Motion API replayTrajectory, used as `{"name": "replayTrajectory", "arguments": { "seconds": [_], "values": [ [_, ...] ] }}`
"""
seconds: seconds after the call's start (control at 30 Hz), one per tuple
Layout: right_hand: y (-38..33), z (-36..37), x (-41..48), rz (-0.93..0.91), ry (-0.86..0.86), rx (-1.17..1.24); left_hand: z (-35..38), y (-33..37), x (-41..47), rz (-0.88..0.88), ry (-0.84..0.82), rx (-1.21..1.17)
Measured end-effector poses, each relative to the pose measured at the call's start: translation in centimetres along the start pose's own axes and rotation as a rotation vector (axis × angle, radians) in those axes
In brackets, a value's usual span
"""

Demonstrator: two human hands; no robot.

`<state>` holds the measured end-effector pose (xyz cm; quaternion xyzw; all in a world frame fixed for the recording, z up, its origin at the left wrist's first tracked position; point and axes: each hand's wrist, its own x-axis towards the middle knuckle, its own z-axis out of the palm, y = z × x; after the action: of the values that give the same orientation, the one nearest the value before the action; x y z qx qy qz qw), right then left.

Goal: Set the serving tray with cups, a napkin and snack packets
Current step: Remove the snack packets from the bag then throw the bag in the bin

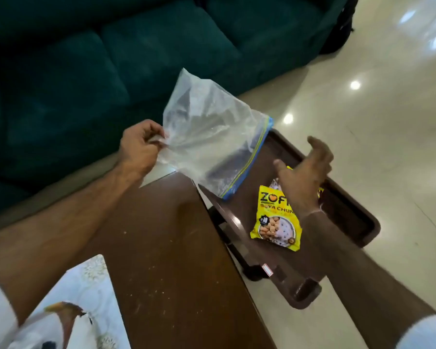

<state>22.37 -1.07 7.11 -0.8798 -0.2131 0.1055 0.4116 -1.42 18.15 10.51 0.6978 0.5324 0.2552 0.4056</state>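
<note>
Yellow soya-chunks packet (275,217) lies in the brown serving tray (350,210); the right hand (305,172) hovers above it, fingers loose. The left hand (139,144) pinches a clear zip bag (212,139) over the tray's far end.

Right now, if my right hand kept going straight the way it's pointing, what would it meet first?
Probably the zip edge of the clear bag that your left hand pinches over the tray. Your right hand is open above the yellow snack packet; depth is unclear, so it might pass beside.
</note>
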Motion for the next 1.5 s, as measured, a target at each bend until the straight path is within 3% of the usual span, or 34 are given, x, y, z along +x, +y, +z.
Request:
{"name": "replayTrajectory", "arguments": {
  "seconds": [0.07, 0.17, 0.27, 0.43, 0.47, 0.53, 0.6, 0.67, 0.73, 0.87, 0.93, 1.03, 1.13, 1.2, 1.27, 1.33, 1.37, 1.43, 1.5],
  "values": [
    [-5.8, 0.2, 1.6, -0.306, -0.201, -0.012, -1.8, 1.7, -0.3, 0.049, -0.01, -0.012],
    [-15.0, 0.3, 4.5, -0.545, -0.559, -0.188, -5.6, 4.5, -0.7, 0.122, -0.042, -0.021],
    [-23.8, -0.8, 4.6, -0.546, -0.83, -0.175, -11.5, 7.2, -1.1, 0.187, 0.008, -0.05],
    [-35.2, -4.0, -0.2, -0.493, -0.991, 0.176, -23.8, 11.0, -1.1, 0.07, 0.438, -0.28],
    [-37.8, -4.8, -1.6, -0.492, -1.028, 0.242, -26.6, 11.9, -1.3, 0.027, 0.409, -0.396],
    [-42.7, -6.0, -4.4, -0.487, -1.09, 0.347, -31.6, 13.4, -2.1, -0.033, 0.162, -0.602],
    [-47.9, -7.1, -7.9, -0.482, -1.145, 0.47, -36.7, 14.8, -3.8, -0.05, -0.054, -0.661],
    [-52.6, -8.1, -11.2, -0.413, -1.198, 0.593, -41.2, 16.1, -5.3, -0.022, -0.063, -0.689],
    [-56.9, -9.1, -14.6, -0.313, -1.154, 0.676, -46.1, 17.6, -7.0, 0.058, -0.01, -0.839],
    [-62.9, -11.2, -19.9, -0.323, -0.73, 0.65, -55.2, 20.4, -10.8, 0.142, 0.163, -1.01],
    [-64.8, -12.4, -22.5, -0.472, -0.611, 0.637, -58.8, 21.3, -12.9, 0.148, 0.271, -1.034],
    [-67.8, -14.1, -26.1, -0.749, -0.637, 0.594, -62.9, 22.6, -15.8, 0.184, 0.406, -1.019],
    [-71.2, -16.2, -29.1, -1.027, -0.74, 0.28, -66.8, 24.0, -18.7, 0.222, 0.375, -0.875],
    [-73.4, -17.2, -30.2, -1.211, -0.604, 0.035, -68.9, 25.1, -20.4, 0.216, 0.398, -0.687],
    [-75.3, -18.1, -31.2, -1.349, -0.453, -0.062, -70.5, 26.0, -21.9, 0.179, 0.572, -0.421],
    [-77.0, -19.1, -32.3, -1.399, -0.426, -0.091, -71.9, 26.6, -23.2, 0.198, 0.722, -0.08],
    [-77.8, -19.5, -33.0, -1.428, -0.451, -0.091, -72.6, 27.1, -23.9, 0.258, 0.699, 0.056],
    [-79.3, -20.0, -34.9, -1.518, -0.534, -0.083, -73.4, 28.9, -25.1, 0.357, 0.445, 0.196],
    [-80.6, -20.5, -37.3, -1.601, -0.608, -0.048, -73.4, 31.2, -26.1, 0.331, 0.197, 0.288]
  ]
}}
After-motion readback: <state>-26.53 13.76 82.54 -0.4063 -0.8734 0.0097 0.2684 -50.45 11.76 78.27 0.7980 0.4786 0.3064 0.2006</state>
